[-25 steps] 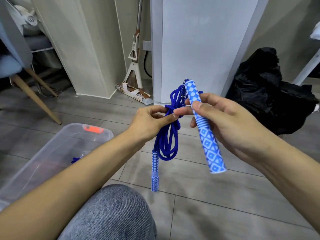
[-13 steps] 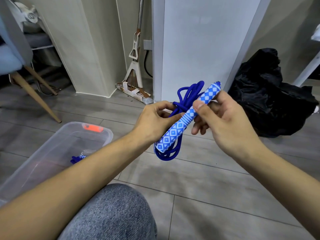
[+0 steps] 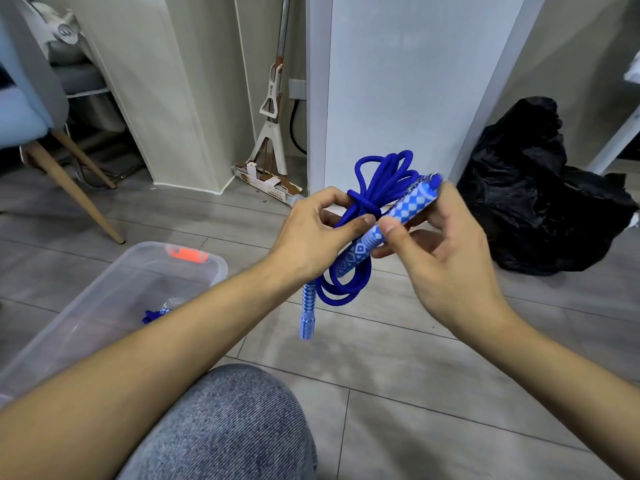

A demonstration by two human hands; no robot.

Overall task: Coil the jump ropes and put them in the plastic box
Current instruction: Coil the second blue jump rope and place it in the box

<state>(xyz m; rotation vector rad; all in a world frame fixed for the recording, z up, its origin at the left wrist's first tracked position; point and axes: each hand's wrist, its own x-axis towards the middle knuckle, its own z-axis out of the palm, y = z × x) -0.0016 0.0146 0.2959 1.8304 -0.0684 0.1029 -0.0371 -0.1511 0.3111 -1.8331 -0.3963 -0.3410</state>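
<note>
Rope in the hands: the blue jump rope (image 3: 377, 188) is being held up over the floor, in front of the person's knee (image 3: 235, 420). It is bunched into loops with a wrap going around the middle.
Left hand: the left hand (image 3: 311, 237) is pinching the wrapped middle of the rope between thumb and fingers.
Right hand: the right hand (image 3: 440, 258) is closing on one checkered handle (image 3: 398, 216), thumb on top.
Other handle: the second handle (image 3: 308, 313) is hanging down loose under the loops.
Box: the plastic box (image 3: 207, 268) is sitting open on the floor, to the person's left, near the left arm. It has an orange clip (image 3: 187, 254) on its far rim.
Done so far: something blue (image 3: 156, 313) is lying inside the box. It looks like another rope, but I cannot be sure.
Left to do: I think this rope is nearly tied up. It is not yet going into the box.
More ropes: none showing on the floor.
Writing: the mop (image 3: 273, 98) by the wall has a small mark on it, too tiny to read. Nothing else has words I can read.
</note>
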